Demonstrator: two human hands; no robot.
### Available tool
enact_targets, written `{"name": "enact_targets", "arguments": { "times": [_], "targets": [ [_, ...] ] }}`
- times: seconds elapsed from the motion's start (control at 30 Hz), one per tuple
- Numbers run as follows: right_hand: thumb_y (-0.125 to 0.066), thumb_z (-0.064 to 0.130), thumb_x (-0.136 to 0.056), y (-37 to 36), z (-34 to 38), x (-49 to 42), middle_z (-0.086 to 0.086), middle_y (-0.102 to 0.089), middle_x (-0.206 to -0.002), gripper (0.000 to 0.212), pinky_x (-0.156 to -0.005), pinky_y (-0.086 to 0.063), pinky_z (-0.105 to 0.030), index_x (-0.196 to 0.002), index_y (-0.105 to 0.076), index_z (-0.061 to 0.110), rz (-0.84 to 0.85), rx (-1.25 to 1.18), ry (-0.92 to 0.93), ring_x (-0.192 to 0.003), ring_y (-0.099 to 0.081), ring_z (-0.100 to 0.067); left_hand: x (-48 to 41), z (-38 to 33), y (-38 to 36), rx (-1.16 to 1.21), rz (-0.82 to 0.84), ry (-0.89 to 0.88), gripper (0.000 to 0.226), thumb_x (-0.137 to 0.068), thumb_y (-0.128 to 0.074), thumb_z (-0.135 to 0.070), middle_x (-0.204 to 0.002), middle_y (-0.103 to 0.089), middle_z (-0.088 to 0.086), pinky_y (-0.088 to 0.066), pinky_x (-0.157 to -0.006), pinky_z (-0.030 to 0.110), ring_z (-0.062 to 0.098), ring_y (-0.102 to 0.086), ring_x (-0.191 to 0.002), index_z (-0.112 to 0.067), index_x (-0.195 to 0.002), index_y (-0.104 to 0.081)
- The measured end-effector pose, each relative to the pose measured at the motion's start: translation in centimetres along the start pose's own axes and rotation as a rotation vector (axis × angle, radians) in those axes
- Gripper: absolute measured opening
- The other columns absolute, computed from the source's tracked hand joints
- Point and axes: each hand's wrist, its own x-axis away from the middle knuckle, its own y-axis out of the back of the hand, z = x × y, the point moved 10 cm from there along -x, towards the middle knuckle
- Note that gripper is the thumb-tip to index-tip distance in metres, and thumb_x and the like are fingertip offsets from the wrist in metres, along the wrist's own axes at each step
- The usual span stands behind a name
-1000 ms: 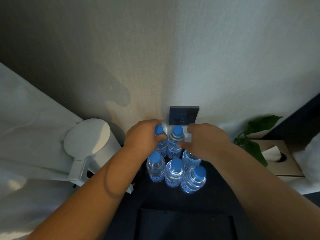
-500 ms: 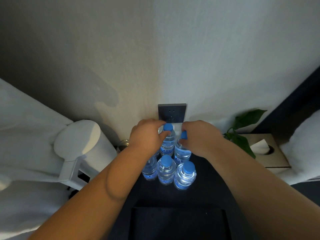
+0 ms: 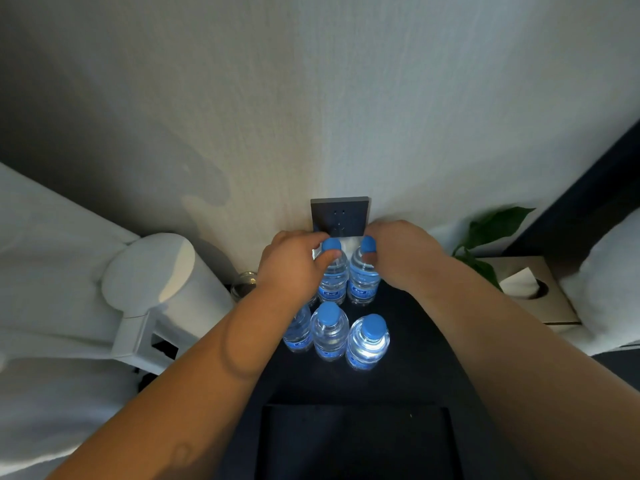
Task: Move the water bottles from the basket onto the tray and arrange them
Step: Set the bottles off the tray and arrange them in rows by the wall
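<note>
Several small clear water bottles with blue caps stand upright in two rows on a dark surface by the wall. My left hand [image 3: 294, 268] pinches the neck of the back row's middle bottle [image 3: 333, 275]. My right hand [image 3: 403, 258] pinches the neck of the back right bottle [image 3: 363, 278]. In the front row stand a middle bottle [image 3: 329, 332], a right bottle [image 3: 367, 342] and a left bottle [image 3: 298, 329], the last partly hidden by my left forearm. A dark rimmed tray or basket [image 3: 353, 408] lies nearest me; I cannot tell which.
A white electric kettle [image 3: 156, 289] stands at the left with a glass [image 3: 244, 289] beside it. A dark wall socket [image 3: 339, 216] sits behind the bottles. At the right are a green plant [image 3: 491, 230] and a tissue box [image 3: 533, 289]. White bedding flanks both sides.
Both hands have drawn together on the two back bottles and shifted them toward the wall. The view has moved slightly to the right.
</note>
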Motion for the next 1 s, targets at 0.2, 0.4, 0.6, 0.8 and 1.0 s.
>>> {"name": "enact_targets", "arguments": {
  "times": [0.2,0.4,0.6,0.8,1.0],
  "targets": [
    [-0.066,0.039,-0.101,-0.2,-0.1,-0.1,-0.007,-0.068,-0.115,0.032,-0.077,-0.047,-0.033,-0.124,-0.064,0.018,-0.056,-0.026,-0.043,-0.102,-0.064,-0.025,0.1,0.0,0.1,-0.009,-0.002,0.005,0.036,-0.095,-0.065,-0.054,-0.107,-0.074,0.000,-0.054,-0.088,0.046,0.026,-0.058,-0.108,-0.030,-0.121,-0.073],
    [-0.061,0.062,-0.096,-0.3,-0.5,-0.2,0.003,-0.050,-0.087,0.045,-0.070,-0.043,-0.033,-0.108,-0.063,0.019,-0.040,0.086,-0.103,-0.085,-0.054,-0.020,0.1,-0.2,0.0,-0.051,0.000,-0.007,0.039,-0.096,-0.063,-0.054,-0.107,-0.074,-0.001,-0.054,-0.086,0.044,0.025,-0.058,-0.107,-0.029,-0.125,-0.072],
    [-0.067,0.043,-0.096,0.9,-0.2,0.4,0.001,-0.067,-0.101,0.026,-0.069,-0.043,-0.032,-0.115,-0.063,0.025,-0.072,-0.042,-0.005,-0.087,-0.059,-0.020,0.1,-0.1,-0.1,-0.049,0.003,0.001,0.043,-0.096,-0.063,-0.053,-0.113,-0.074,-0.001,-0.052,-0.089,0.042,0.026,-0.057,-0.111,-0.028,-0.129,-0.071],
    [-0.064,0.047,-0.100,0.6,-0.4,0.1,-0.003,-0.062,-0.100,0.035,-0.072,-0.043,-0.034,-0.119,-0.064,0.018,-0.102,-0.046,-0.060,-0.097,-0.063,-0.026,0.1,-0.1,0.0,-0.069,0.008,0.003,0.043,-0.097,-0.062,-0.055,-0.115,-0.074,-0.001,-0.051,-0.091,0.042,0.025,-0.056,-0.114,-0.028,-0.129,-0.071],
    [-0.061,0.051,-0.101,0.4,-0.4,-0.3,-0.005,-0.066,-0.102,0.038,-0.071,-0.043,-0.034,-0.116,-0.063,0.016,-0.132,-0.006,-0.062,-0.088,-0.059,-0.023,0.1,0.0,-0.2,-0.074,0.015,0.009,0.044,-0.097,-0.060,-0.056,-0.119,-0.073,-0.002,-0.050,-0.093,0.041,0.024,-0.054,-0.117,-0.029,-0.131,-0.069]
  ]
}}
